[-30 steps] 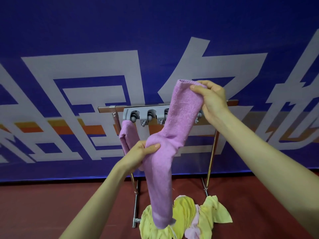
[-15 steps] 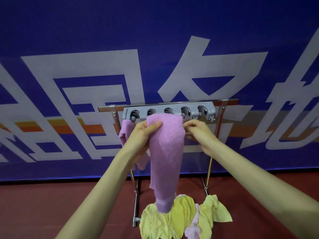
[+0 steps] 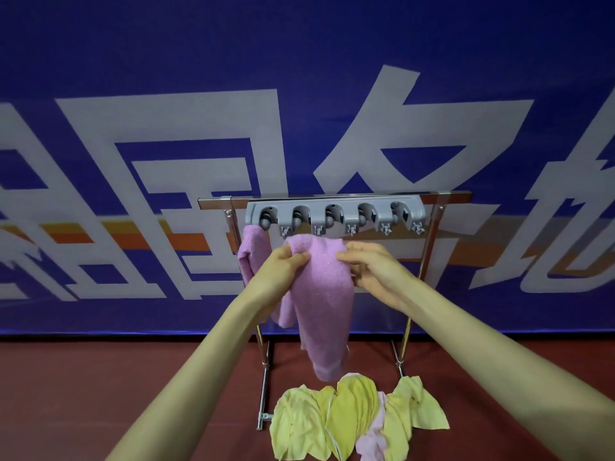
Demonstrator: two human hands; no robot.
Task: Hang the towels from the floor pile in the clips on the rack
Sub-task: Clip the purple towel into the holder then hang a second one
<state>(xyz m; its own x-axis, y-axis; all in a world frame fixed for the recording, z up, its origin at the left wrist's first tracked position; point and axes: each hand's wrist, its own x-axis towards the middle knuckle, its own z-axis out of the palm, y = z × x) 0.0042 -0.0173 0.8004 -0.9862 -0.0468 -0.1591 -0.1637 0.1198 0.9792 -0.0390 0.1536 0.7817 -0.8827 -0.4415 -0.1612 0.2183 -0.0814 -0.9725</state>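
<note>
Blue banner (image 3: pixel 199 61) is backing a red floor (image 3: pixel 100 394) | left hand (image 3: pixel 283 271) and right hand (image 3: pixel 376 271) are both pinching the purple towel (image 3: pixel 319 294) by its bunched top edge, length hanging down | clip rail (image 3: pixel 332 212) is sitting just above, empty second clip (image 3: pixel 297 218) nearer the left hand | towel pile (image 3: pixel 349 417) is lying below.

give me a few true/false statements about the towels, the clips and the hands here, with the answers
1. The left hand and right hand both grip the held purple towel. True.
2. A second purple towel hangs from the leftmost clip. True.
3. The floor pile is all purple. False: it is mostly yellow with some pink.
4. The held purple towel is fixed in the rightmost clip. False: it sits just below the clip bar, in the hands, not yet clipped.
</note>
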